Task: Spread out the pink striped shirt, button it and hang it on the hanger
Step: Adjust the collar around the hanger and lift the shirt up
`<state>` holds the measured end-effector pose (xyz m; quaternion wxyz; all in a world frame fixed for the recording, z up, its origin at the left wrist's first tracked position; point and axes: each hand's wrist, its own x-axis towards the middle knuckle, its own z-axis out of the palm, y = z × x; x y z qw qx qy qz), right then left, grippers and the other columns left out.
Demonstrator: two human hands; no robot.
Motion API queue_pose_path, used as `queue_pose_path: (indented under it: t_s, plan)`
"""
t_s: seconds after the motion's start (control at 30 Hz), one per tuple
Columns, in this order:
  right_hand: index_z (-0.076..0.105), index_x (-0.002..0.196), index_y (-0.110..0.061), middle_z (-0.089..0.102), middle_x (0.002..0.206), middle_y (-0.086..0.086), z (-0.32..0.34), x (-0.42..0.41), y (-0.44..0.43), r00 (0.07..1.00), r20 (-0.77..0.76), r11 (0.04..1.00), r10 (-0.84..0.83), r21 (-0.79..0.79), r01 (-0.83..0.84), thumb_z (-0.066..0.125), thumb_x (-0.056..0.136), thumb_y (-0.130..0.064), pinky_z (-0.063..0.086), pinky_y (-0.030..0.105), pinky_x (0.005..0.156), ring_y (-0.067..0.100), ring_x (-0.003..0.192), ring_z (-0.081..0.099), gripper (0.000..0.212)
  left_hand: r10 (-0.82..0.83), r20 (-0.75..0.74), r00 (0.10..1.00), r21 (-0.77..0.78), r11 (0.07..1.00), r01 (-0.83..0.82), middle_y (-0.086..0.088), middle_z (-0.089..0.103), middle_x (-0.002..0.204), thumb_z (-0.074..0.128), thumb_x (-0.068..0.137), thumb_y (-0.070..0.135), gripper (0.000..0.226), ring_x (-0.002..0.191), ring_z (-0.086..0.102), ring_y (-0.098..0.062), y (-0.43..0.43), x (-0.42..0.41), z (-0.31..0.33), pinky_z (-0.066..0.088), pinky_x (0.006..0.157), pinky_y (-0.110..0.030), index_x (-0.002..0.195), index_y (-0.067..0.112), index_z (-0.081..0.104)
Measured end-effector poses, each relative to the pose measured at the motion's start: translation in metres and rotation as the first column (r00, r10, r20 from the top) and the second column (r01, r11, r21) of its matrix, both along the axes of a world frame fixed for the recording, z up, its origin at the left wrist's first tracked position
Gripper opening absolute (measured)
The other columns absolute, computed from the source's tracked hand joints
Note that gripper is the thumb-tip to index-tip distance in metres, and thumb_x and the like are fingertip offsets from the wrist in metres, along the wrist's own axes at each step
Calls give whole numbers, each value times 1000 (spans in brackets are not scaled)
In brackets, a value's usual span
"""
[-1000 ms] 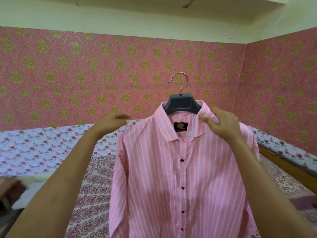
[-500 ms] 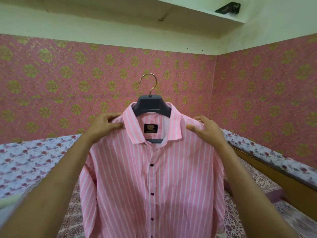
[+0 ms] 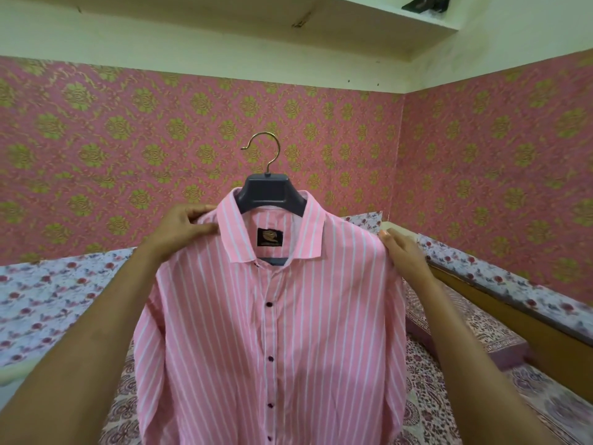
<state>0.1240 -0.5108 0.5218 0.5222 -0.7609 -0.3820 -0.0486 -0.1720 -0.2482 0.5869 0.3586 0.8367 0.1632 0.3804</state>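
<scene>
Moved: right hand slid out to shirt shoulder edge, grip unclear; left hand pinches other shoulder. Frame centre: hanger; patterned bed below, pink wallpaper, shelf upper right.

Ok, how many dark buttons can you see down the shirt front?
4 buttons in a line down the front of the pink striped shirt: one at chest height, two below it, one at the frame's bottom. Others may hide under the collar.

One wide-angle head view looks forward, roughly level, at the wallpapered wall, its corner right of centre. The pink striped shirt hangs close, filling the lower centre; a shelf crosses the top edge.
</scene>
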Motion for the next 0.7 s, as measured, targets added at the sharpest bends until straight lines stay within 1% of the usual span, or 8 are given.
queue_pose_path:
  t_s: [0.1, 0.23, 0.3, 0.37, 0.43, 0.5, 0.6, 0.7]
  plan:
    - [57, 81, -14, 63, 83, 4, -2, 4, 0, 996, 64, 997, -59, -54, 62, 32, 87, -56, 43, 39, 77, 21, 87, 54, 49, 1, 28, 1000, -7, 1000, 0, 29, 66, 63, 64, 81, 0, 28, 59, 60, 11, -1, -2, 3, 49, 54, -7, 92, 26, 66]
    - [38, 62, -16, 39, 58, 0, -2, 15, -1, 999, 38, 1000, 0, 15, 0, 44, 96, -28, 30, 32, 60, 17, 59, 38, 37, -7, 42, 999, -11, 1000, 7, 27, 68, 68, 65, 81, 2, 34, 62, 62, 8, 2, -6, 5, 51, 57, -12, 89, 36, 68]
    - [39, 62, -17, 40, 58, 0, 2, 14, 0, 999, 48, 996, 6, 92, -10, 45, 96, -22, 34, 33, 58, 17, 57, 38, 34, -13, 47, 999, -13, 1000, 14, 26, 69, 69, 65, 81, 3, 33, 64, 63, 7, 4, -6, 3, 52, 58, -13, 93, 33, 68]
    - [37, 63, -20, 38, 62, -3, 9, 11, 2, 995, 96, 972, -34, 236, 10, 43, 97, -17, 31, 32, 58, 14, 59, 35, 34, -8, 72, 997, -19, 1000, 9, 26, 69, 70, 67, 79, 3, 40, 65, 62, 8, 6, -5, 1, 52, 59, -12, 85, 42, 71]
    - [34, 65, -24, 35, 68, -7, 20, 4, 4, 987, 140, 921, -74, 389, 14, 40, 97, -19, 29, 29, 62, 13, 65, 33, 33, 16, 77, 997, -11, 1000, -16, 23, 70, 74, 70, 77, 5, 42, 70, 63, 4, 9, -3, -3, 54, 64, -18, 81, 47, 71]
    - [30, 64, -28, 33, 70, -8, 31, 1, 6, 982, 166, 893, -87, 450, 3, 37, 94, -23, 28, 28, 65, 14, 72, 33, 31, 20, 92, 996, -23, 1000, -18, 19, 72, 78, 71, 76, 5, 38, 74, 64, -3, 13, -2, -8, 55, 68, -23, 84, 43, 72]
    - [31, 62, -29, 36, 71, -7, 31, 1, 7, 965, 202, 931, -166, 355, 86, 36, 89, -29, 26, 31, 67, 17, 78, 36, 28, 3, 127, 992, -78, 997, 7, 22, 71, 74, 67, 78, -2, 42, 68, 62, 4, 12, 1, -11, 53, 62, -14, 82, 40, 72]
    - [41, 68, -19, 43, 82, 3, 14, 8, 10, 947, 179, 951, -265, 212, 226, 37, 89, -35, 28, 34, 72, 19, 84, 37, 26, -32, 98, 995, -90, 995, 41, 23, 70, 72, 64, 79, -4, 35, 66, 61, 7, 8, 4, -12, 51, 59, -11, 96, 27, 67]
